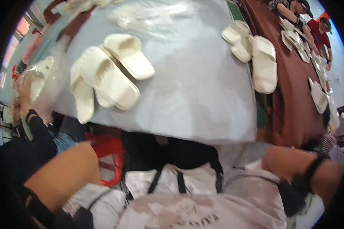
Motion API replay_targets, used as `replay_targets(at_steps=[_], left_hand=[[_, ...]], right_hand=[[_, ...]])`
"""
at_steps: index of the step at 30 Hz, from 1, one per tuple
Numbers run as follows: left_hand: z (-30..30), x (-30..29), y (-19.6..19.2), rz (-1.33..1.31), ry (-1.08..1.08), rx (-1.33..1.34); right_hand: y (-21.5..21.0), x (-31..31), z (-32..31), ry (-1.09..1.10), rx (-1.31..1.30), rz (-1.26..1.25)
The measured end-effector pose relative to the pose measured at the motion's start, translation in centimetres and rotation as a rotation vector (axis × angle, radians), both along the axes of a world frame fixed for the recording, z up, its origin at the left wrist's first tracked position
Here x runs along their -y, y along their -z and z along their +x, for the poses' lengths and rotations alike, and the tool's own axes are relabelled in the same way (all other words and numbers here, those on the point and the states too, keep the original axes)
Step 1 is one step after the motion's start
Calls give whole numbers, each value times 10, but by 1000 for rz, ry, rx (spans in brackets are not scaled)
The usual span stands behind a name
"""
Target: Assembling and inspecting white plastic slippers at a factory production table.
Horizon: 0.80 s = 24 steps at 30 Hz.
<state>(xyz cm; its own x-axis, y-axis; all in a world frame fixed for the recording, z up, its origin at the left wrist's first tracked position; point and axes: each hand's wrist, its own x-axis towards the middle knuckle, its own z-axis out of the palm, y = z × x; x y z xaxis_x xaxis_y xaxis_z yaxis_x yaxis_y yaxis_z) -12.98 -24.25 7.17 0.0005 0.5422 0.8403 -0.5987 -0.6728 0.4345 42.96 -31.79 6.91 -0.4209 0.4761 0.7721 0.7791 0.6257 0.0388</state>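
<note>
Neither of my hands shows. My left forearm (63, 173), bent at the elbow, runs out at the lower left rim with a black band round it. On the other side my right forearm (325, 179) also leaves the picture, banded in black. Ahead of me on the grey-covered table (187, 103) lie several cream slide slippers: a cluster (122, 89) at the left, partly overlapping, with one slipper (139, 65) just behind. At the table's right edge are more cream slippers (264, 78), one reaching over the edge. I touch none of them in view.
At the far left another person's hand (25, 91) touches a bagged slipper (38, 82). Clear plastic bags (141, 17) lie at the back. A red stool (111, 152) stands under the table's left front. A brown-covered table (290, 110) with slippers and people is at the right.
</note>
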Motion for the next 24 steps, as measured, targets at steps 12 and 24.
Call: replay_targets(at_steps=[12, 24], left_hand=[[-7, -28, -49, 177, 28, 152], [-30, -43, -112, 232, 89, 54]], right_hand=[[71, -275, -135, 828, -297, -761], [134, -288, -67, 897, -232, -570]])
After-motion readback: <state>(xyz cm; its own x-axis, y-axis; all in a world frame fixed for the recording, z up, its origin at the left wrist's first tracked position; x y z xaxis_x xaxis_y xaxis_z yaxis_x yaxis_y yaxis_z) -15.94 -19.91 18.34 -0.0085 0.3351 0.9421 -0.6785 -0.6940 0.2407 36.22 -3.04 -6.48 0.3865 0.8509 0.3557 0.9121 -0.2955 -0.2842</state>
